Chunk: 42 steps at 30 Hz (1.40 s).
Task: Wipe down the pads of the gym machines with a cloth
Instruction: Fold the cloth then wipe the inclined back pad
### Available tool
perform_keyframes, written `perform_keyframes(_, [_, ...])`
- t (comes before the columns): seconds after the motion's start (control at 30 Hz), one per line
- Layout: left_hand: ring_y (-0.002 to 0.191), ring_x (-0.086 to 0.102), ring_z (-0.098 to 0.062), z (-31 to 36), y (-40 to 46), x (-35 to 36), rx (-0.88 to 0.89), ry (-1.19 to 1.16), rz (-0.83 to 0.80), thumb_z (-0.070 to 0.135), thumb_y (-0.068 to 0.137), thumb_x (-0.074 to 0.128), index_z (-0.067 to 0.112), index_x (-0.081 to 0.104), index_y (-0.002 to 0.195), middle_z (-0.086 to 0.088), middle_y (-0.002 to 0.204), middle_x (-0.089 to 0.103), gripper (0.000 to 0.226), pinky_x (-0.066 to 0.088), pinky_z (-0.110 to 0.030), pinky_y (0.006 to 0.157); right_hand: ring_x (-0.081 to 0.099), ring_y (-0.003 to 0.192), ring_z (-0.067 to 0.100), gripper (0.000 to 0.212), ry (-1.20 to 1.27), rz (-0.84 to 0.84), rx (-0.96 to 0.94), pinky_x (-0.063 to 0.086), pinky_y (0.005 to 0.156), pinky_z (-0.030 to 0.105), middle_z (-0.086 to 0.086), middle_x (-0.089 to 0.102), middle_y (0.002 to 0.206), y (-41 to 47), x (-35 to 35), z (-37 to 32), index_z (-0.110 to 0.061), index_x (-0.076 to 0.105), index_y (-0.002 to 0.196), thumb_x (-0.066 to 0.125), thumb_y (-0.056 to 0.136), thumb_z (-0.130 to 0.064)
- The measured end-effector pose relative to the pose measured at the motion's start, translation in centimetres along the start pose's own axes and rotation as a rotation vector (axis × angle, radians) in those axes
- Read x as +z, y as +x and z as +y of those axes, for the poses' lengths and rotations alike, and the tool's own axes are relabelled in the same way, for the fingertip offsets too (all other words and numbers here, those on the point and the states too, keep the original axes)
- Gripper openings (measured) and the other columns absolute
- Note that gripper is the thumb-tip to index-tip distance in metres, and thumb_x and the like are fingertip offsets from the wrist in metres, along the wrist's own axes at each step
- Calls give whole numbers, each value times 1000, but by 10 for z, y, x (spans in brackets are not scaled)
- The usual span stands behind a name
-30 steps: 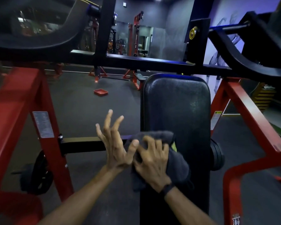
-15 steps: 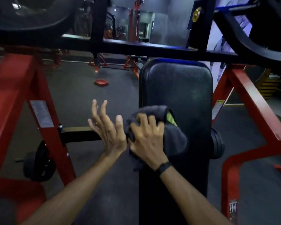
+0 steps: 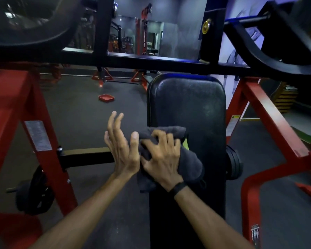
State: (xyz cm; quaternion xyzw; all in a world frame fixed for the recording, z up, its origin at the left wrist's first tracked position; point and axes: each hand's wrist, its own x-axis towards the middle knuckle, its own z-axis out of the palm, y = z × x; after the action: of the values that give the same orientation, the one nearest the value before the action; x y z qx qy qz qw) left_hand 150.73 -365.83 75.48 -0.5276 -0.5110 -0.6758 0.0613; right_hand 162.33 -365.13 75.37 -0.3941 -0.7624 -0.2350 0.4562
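My right hand (image 3: pixel 162 159) is clutching the cloth (image 3: pixel 188 164), fingers curled into its bunched top edge, and pressing it flat against the pad (image 3: pixel 187 105) near the centre of the frame. My left hand (image 3: pixel 121 148) is holding nothing; its fingers are spreading loosely just beside the cloth, the thumb up against the fabric at the pad's left edge. To do this pass well, I am judging that the palm should be bearing down evenly so the whole wad is rubbing, not just the knuckle side. The upper half of the pad is showing a dull speckled film, so I am thinking long overlapping strokes up toward the top centre, under the black crossbar (image 3: pixel 151 62), with the left hand steadying the pad's edge.
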Motion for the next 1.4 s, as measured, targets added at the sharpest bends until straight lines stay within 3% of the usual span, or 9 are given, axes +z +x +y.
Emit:
perform_keyframes(0.23, [144,36,-25,26,14,26,60,-58,36,37,96,38,8,34,149,-12,160,31,60,27,-67,108,51,97,28,34,42,14,-152,38,74,42,9,62,111,113,-9,41,-20,72,99,72,70,-37])
perform_keyframes(0.43, [153,20,-24,53,33,49,135,-32,22,41,96,37,12,31,151,-11,166,17,63,2,-67,118,57,97,30,35,78,43,-189,43,75,47,10,64,112,134,-20,81,-21,74,105,74,75,-38])
perform_keyframes(0.67, [155,11,-18,58,68,69,207,-12,18,39,96,37,7,26,154,-15,166,15,68,0,-66,119,59,95,27,27,47,268,424,50,79,47,3,61,102,128,-40,178,-26,73,101,69,82,-44])
perform_keyframes(0.8, [154,18,-28,53,66,75,287,62,35,39,97,34,-2,28,152,-20,164,19,70,6,-65,119,56,99,34,31,-9,382,755,47,82,49,8,59,106,133,-22,152,-25,71,103,64,83,-47])
perform_keyframes(0.87, [153,20,-30,53,66,74,307,82,53,42,98,33,-3,29,152,-22,163,21,70,7,-63,120,55,100,33,32,-34,374,636,45,80,45,8,60,110,142,-10,107,-27,70,108,63,84,-48])
perform_keyframes(0.93, [153,20,-30,53,67,73,297,72,77,49,101,29,-4,29,151,-22,163,20,73,6,-59,122,54,100,31,36,-36,270,322,41,77,42,8,60,114,140,-3,68,-28,69,115,62,85,-47])
perform_keyframes(1.07, [152,20,-33,52,68,73,416,97,58,53,102,25,-8,30,149,-20,162,19,77,7,-61,121,56,94,31,36,-8,180,-60,43,72,43,9,62,112,129,-17,99,-25,72,116,69,83,-40])
perform_keyframes(1.23, [153,19,-30,52,68,75,444,132,52,51,101,26,-6,30,149,-24,161,21,74,5,-64,120,59,95,31,33,53,352,420,52,77,48,7,60,109,95,-28,185,-22,72,112,68,87,-43])
perform_keyframes(1.4, [153,22,-29,51,65,74,416,143,74,53,101,25,-5,32,148,-26,160,25,75,8,-64,120,57,99,33,36,33,435,788,51,79,52,10,58,108,91,-19,163,-23,71,114,65,87,-46])
